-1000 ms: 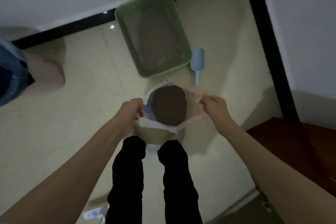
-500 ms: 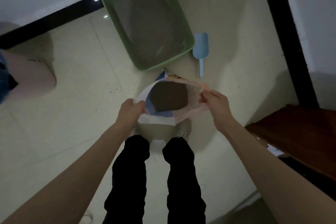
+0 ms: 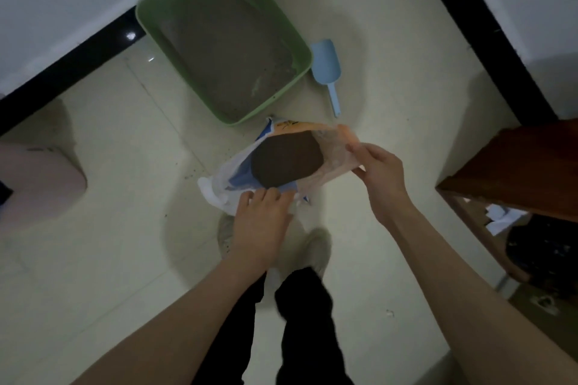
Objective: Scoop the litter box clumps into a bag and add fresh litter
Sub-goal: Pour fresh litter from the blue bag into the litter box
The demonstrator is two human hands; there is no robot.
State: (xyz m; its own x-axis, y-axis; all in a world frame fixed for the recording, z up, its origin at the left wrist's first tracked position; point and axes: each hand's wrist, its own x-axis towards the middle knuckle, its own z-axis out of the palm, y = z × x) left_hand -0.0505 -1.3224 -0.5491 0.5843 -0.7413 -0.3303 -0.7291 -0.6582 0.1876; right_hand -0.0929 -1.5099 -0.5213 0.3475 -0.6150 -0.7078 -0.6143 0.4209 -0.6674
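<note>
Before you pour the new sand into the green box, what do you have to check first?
1. Litter bag mouth open: ok, dark litter shows inside.
2. Both hands holding the bag: ok, left hand grips the near edge, right hand pinches the far side.
3. Green litter box within pouring reach: ok, just ahead of the bag.
4. Blue scoop out of the way: ok, on the floor beside the box.
5. Clumps all scooped out: cannot tell, too dim.
6. Floor clean: not ok, specks lie scattered near the bag.

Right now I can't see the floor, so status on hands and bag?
Both hands, left and right, grip litter bag, mouth open. Scoop beside litter box, untouched. Nothing between.
</note>
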